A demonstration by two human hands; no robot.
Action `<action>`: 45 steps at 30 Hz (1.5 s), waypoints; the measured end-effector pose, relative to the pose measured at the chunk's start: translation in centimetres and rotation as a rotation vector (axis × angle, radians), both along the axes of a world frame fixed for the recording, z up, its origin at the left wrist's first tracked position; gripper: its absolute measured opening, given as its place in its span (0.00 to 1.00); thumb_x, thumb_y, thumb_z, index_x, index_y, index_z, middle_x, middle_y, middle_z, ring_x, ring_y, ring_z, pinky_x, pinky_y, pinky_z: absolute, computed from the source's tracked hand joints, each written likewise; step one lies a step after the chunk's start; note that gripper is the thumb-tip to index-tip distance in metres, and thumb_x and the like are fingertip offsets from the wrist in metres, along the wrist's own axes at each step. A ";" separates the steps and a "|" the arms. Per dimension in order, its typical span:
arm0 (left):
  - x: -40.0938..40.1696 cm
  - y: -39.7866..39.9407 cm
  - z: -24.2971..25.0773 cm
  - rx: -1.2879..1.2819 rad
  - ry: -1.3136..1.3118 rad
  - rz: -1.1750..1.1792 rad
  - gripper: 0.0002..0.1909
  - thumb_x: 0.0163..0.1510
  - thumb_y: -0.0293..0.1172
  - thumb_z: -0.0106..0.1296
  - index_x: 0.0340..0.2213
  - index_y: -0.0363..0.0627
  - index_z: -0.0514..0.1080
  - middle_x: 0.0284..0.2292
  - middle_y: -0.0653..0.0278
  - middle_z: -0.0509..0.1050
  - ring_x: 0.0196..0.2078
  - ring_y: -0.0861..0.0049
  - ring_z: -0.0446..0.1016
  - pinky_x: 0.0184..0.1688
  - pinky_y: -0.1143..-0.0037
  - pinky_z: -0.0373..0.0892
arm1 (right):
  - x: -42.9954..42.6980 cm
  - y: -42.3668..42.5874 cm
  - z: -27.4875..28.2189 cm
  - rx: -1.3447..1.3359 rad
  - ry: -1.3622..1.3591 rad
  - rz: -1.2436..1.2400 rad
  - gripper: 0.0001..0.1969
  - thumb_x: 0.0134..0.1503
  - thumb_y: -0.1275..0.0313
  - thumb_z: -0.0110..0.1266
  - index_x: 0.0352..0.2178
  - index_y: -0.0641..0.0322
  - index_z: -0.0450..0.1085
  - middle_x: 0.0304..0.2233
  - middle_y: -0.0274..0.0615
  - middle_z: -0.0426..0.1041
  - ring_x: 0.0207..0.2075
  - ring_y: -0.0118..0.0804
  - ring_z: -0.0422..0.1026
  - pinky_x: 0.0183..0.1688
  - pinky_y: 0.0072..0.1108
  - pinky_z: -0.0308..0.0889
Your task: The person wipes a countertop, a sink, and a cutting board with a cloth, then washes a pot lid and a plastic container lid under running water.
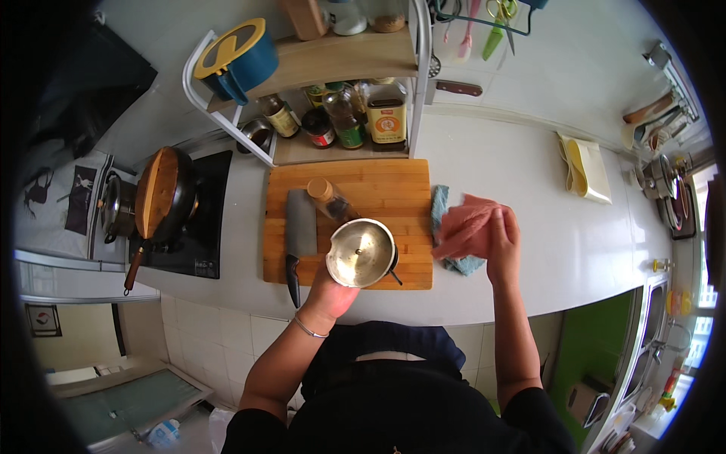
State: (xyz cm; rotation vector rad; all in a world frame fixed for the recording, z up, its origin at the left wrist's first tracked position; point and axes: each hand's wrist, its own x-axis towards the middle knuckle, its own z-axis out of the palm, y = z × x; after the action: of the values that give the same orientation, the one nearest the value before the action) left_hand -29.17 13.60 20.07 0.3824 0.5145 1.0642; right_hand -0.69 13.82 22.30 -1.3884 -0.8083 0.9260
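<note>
My left hand [333, 293] holds a round, shiny metal lid or shallow metal bowl [361, 253] from below, over the front of a wooden cutting board [397, 181]. A small dark piece with a thin lever shows at its right edge. Pinched in my right hand [503, 241] is a pink cloth [468, 226], raised above a blue-grey cloth [466, 265] beside the board. On the board lie a cleaver [302, 221] with a black handle and, partly hidden behind the metal piece, a glass jar [336, 205] with a cork-coloured lid.
At the left, a wok [177, 196] with a wooden lid and a steel pot [118, 204] stand by the black cooktop [212, 227]. Behind the board rises a shelf rack [340, 57] with bottles and jars. A folded yellow cloth or bag [590, 170] lies at the back right.
</note>
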 end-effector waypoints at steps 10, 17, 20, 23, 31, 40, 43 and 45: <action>0.7 0.8 4.6 0.162 0.217 -0.119 0.11 0.60 0.33 0.42 0.42 0.41 0.62 0.47 0.54 0.66 0.47 0.66 0.70 0.46 0.72 0.70 | -1.1 -1.4 -0.3 0.276 0.768 0.278 0.33 0.53 0.64 0.49 0.57 0.64 0.48 0.56 0.49 0.55 0.54 0.46 0.60 0.53 0.35 0.60; 0.9 1.2 7.4 1.119 1.365 0.152 0.11 0.51 0.25 0.54 0.36 0.41 0.66 0.51 0.52 0.62 0.42 0.70 0.70 0.43 0.77 0.67 | -1.4 -2.5 0.1 0.264 0.541 0.513 0.38 0.55 0.59 0.52 0.59 0.67 0.44 0.58 0.43 0.53 0.58 0.37 0.55 0.56 0.30 0.54; 1.2 1.0 8.3 1.075 1.370 0.162 0.13 0.47 0.24 0.58 0.34 0.42 0.67 0.50 0.50 0.62 0.44 0.61 0.68 0.45 0.72 0.66 | -2.5 -1.6 2.7 0.307 0.774 0.537 0.34 0.56 0.61 0.51 0.58 0.67 0.48 0.57 0.42 0.55 0.58 0.39 0.55 0.57 0.29 0.54; 1.1 1.3 9.2 1.200 1.443 0.202 0.14 0.44 0.24 0.59 0.34 0.43 0.67 0.49 0.50 0.63 0.45 0.58 0.68 0.45 0.70 0.67 | -2.4 -1.6 3.0 0.238 0.589 0.614 0.28 0.57 0.69 0.49 0.56 0.68 0.52 0.55 0.43 0.58 0.56 0.38 0.58 0.56 0.28 0.55; 2.7 1.2 11.0 1.541 1.477 0.171 0.18 0.37 0.21 0.62 0.34 0.44 0.70 0.50 0.47 0.63 0.49 0.55 0.66 0.49 0.65 0.66 | -6.1 -1.3 2.9 0.184 0.003 0.718 0.18 0.53 0.75 0.53 0.45 0.68 0.62 0.37 0.38 0.69 0.37 0.28 0.69 0.36 0.21 0.68; 2.9 -0.5 7.9 0.473 0.484 0.102 0.25 0.52 0.31 0.56 0.48 0.38 0.60 0.44 0.62 0.67 0.46 0.77 0.66 0.52 0.75 0.61 | -8.7 -2.3 4.3 0.161 0.549 0.510 0.25 0.53 0.70 0.56 0.51 0.65 0.58 0.41 0.38 0.69 0.41 0.27 0.69 0.45 0.21 0.66; 4.6 -0.9 7.8 0.227 0.250 0.181 0.18 0.52 0.29 0.56 0.43 0.38 0.64 0.41 0.63 0.70 0.44 0.79 0.68 0.49 0.76 0.63 | -9.2 -2.5 3.8 0.207 0.546 0.465 0.22 0.55 0.70 0.54 0.50 0.64 0.59 0.39 0.36 0.70 0.38 0.25 0.69 0.42 0.19 0.66; 4.8 -1.1 7.7 0.163 0.226 0.184 0.13 0.51 0.28 0.55 0.39 0.39 0.67 0.37 0.65 0.72 0.41 0.81 0.69 0.47 0.76 0.64 | -9.5 -2.8 3.8 0.213 0.538 0.448 0.20 0.56 0.71 0.52 0.49 0.63 0.60 0.38 0.34 0.70 0.36 0.23 0.69 0.39 0.17 0.67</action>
State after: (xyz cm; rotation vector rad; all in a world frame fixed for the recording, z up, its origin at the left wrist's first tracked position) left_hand -24.37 12.50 27.74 0.6126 0.6761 1.2520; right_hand -10.16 11.01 26.15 -0.7229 -0.7808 1.4351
